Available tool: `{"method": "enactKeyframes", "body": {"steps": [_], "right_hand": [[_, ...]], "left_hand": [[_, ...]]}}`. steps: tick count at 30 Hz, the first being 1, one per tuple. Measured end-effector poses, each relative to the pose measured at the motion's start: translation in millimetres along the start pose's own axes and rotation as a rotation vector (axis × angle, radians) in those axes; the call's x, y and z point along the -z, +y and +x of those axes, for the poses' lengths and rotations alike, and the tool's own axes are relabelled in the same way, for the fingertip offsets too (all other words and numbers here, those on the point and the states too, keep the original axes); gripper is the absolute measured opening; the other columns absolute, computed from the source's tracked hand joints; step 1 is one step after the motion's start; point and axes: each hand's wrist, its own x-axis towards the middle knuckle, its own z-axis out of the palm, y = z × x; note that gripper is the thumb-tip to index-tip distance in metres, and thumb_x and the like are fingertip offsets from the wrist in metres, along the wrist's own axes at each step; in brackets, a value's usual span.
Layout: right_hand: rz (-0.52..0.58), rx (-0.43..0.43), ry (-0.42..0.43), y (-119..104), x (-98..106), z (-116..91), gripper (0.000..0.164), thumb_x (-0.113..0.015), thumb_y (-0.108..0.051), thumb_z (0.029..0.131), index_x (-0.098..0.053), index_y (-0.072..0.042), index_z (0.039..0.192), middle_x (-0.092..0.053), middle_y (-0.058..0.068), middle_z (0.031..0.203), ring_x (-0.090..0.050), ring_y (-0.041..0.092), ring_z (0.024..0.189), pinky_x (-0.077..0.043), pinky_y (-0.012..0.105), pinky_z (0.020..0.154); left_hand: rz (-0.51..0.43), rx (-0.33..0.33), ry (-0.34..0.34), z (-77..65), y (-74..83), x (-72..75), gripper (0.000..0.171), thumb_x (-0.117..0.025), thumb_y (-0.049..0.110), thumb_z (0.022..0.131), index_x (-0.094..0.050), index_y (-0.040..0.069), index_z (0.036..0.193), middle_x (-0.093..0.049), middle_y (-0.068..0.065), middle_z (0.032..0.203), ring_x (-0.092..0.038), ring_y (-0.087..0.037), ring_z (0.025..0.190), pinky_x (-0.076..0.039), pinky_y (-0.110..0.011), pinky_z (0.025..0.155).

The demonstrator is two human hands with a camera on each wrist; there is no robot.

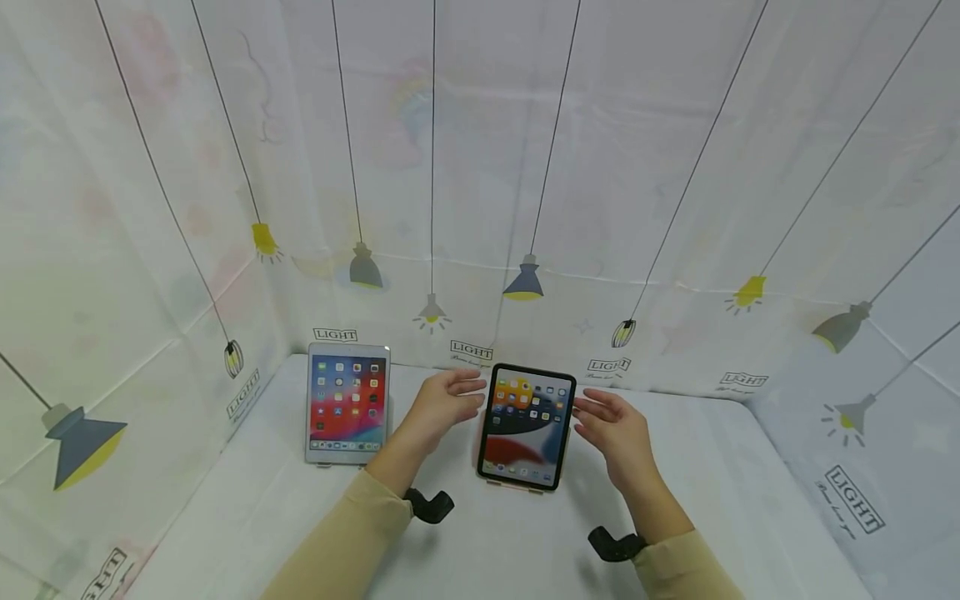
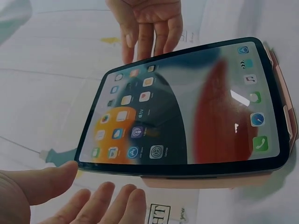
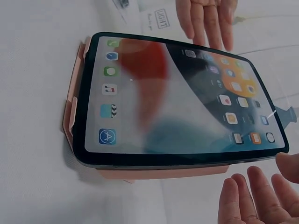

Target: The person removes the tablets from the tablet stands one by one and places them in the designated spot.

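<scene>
A black-framed tablet (image 1: 527, 427) with a lit home screen leans upright on a rose-pink stand (image 3: 161, 173). My left hand (image 1: 448, 400) is beside its left edge, fingers extended and slightly bent. In the left wrist view that hand's thumb (image 2: 51, 182) reaches right to a top corner of the tablet, while the other fingers spread below its edge. My right hand (image 1: 617, 429) mirrors this at the right edge, its thumb (image 3: 288, 165) close to the other top corner. Neither hand curls round the tablet.
A white-framed tablet (image 1: 347, 404), also lit, leans on its own stand to the left, just beyond my left wrist. The white tabletop (image 1: 495, 550) meets a cloth backdrop (image 1: 480, 167) printed with hanging lamps. Black wrist mounts (image 1: 430, 506) are on both wrists.
</scene>
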Motion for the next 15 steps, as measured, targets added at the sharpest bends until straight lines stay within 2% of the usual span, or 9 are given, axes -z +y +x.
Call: {"method": "enactKeyframes", "body": {"steps": [4,10,15], "right_hand": [[0.023,0.003,0.003,1,-2,2,0.05,-0.063,-0.001,0.105,-0.051,0.0,0.154,-0.061,0.024,0.153,-0.074,0.006,0.114,-0.063,0.027,0.098],[0.029,0.009,0.007,-2,-4,5,0.049,-0.065,0.002,0.103,-0.053,0.003,0.151,-0.068,0.02,0.142,-0.074,0.006,0.108,-0.064,0.027,0.097],[0.039,0.009,0.009,-4,-3,9,0.048,-0.064,0.003,0.103,-0.054,0.003,0.15,-0.072,0.011,0.128,-0.074,0.008,0.106,-0.064,0.028,0.097]], "left_hand": [[-0.009,-0.013,-0.008,4.3,0.8,-1.5,0.048,-0.07,0.005,0.102,-0.06,0.006,0.149,-0.067,-0.019,0.149,-0.068,-0.036,0.135,-0.063,-0.041,0.104],[0.005,-0.018,-0.022,9.3,-2.0,-3.7,0.048,-0.07,0.003,0.102,-0.061,0.004,0.149,-0.069,-0.018,0.146,-0.07,-0.033,0.131,-0.064,-0.039,0.103],[0.029,-0.022,-0.002,13.0,-3.0,-5.5,0.042,-0.072,0.004,0.1,-0.068,0.008,0.142,-0.072,-0.016,0.141,-0.072,-0.03,0.129,-0.063,-0.04,0.104]]}}
